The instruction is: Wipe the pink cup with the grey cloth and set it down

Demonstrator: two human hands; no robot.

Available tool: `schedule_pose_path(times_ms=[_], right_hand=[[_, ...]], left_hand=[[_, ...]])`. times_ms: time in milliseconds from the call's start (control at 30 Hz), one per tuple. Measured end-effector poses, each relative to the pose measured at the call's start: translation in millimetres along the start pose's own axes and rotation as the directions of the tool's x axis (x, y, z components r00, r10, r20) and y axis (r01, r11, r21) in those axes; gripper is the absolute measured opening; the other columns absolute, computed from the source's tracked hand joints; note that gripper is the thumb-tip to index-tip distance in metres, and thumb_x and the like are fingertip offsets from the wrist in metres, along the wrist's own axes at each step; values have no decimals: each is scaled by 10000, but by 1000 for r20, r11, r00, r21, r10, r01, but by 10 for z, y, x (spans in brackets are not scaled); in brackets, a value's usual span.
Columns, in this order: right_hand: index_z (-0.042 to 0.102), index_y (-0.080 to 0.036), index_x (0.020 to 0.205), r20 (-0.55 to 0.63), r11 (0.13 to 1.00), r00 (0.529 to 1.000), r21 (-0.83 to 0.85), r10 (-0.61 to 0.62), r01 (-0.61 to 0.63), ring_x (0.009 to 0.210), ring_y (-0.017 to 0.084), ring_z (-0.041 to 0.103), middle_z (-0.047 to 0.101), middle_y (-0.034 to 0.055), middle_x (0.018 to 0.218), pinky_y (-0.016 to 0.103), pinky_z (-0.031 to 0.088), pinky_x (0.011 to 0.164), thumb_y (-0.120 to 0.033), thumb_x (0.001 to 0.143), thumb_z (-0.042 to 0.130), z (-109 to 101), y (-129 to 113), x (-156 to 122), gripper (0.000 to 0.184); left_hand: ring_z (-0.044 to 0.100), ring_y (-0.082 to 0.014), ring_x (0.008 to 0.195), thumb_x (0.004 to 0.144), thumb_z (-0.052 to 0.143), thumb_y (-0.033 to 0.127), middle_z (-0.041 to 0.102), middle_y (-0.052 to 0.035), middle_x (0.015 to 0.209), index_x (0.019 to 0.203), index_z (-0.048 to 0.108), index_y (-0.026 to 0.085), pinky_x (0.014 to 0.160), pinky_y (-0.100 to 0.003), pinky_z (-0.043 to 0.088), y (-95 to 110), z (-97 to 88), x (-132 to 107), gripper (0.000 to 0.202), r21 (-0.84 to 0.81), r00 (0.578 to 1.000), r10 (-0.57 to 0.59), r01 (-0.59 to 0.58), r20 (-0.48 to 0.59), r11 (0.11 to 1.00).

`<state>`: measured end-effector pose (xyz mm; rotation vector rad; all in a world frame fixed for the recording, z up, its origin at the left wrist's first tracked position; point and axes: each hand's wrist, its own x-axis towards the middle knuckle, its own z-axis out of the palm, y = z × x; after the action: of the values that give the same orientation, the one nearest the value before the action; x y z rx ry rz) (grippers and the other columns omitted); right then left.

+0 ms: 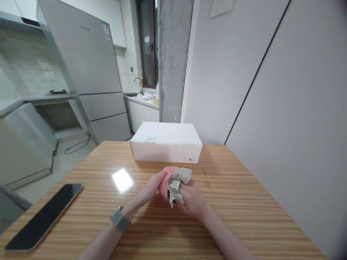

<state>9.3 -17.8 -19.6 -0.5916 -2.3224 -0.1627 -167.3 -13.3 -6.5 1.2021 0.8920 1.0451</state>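
A pink bowl-like container (163, 186) is tipped on its side above the table, its opening turned toward the right. My left hand (154, 186) is closed around its left side, the fingers partly hidden behind it. A crumpled grey cloth (179, 180) covers much of the opening. My right hand (191, 196) is closed on that cloth, with the fingers reaching into the mouth of the container. The fingertips inside are hidden by the cloth.
Behind my hands a white box (165, 152) lies on the wood-grain table (244, 216). A dark phone or tablet (46, 216) lies at the left edge. A plain wall (284, 126) runs along the right side, and a fridge (89, 65) stands beyond the table.
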Motion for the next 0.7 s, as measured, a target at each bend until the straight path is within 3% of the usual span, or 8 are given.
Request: schedule_pose_path(times_ms=[100, 267, 367, 467, 533, 700], right_hand=[[584, -199, 903, -47, 997, 996, 35, 74, -73, 856, 226, 579, 662, 89, 872, 377, 408, 820, -312, 931, 270, -47, 12, 7, 335], [585, -200, 861, -71, 989, 987, 31, 144, -142, 886, 232, 570, 652, 88, 866, 390, 380, 851, -291, 928, 277, -43, 44, -12, 328], [600, -193, 934, -11, 999, 999, -23, 35, -35, 913, 247, 567, 662, 97, 911, 401, 374, 866, -340, 920, 314, -17, 55, -30, 323], [607, -193, 997, 17, 993, 994, -44, -106, 107, 988, 264, 558, 671, 90, 948, 412, 352, 927, -360, 899, 367, 17, 26, -22, 308], [610, -190, 1009, -6, 985, 986, -45, -165, 164, 1025, 269, 550, 676, 82, 948, 416, 331, 966, -346, 886, 386, 37, -7, -6, 299], [615, -180, 970, -8, 996, 996, 1, -86, 86, 955, 250, 562, 676, 85, 896, 392, 354, 929, -363, 904, 344, 19, -36, 11, 334]], left_hand=[[449, -247, 1262, 836, 514, 536, 569, -63, 1301, 1179, 617, 171, 1077, -349, 295, -63, 34, -10, 511, -39, 1000, -3, 3, 6, 999], [540, -292, 1156, 849, 544, 438, 538, -106, 1328, 1320, 480, 183, 884, -390, 468, -104, 83, -18, 539, -265, 975, -27, 87, 221, 960], [599, -289, 1059, 843, 508, 475, 660, -111, 1154, 1202, 589, 135, 843, -371, 483, -99, 74, 1, 501, -323, 982, -74, 128, 173, 938], [624, -281, 1014, 849, 425, 578, 718, -108, 1000, 1065, 667, 97, 936, -382, 430, -72, 25, 14, 580, -287, 980, -182, 198, 83, 937], [608, -270, 1055, 855, 428, 578, 716, -97, 1018, 1066, 672, 102, 1020, -375, 356, -39, -6, 12, 575, -194, 980, -182, 195, 82, 961], [534, -253, 1175, 858, 474, 533, 672, -56, 1145, 1088, 669, 142, 1096, -363, 264, -4, -2, 21, 494, -43, 992, -108, 110, 59, 993]])
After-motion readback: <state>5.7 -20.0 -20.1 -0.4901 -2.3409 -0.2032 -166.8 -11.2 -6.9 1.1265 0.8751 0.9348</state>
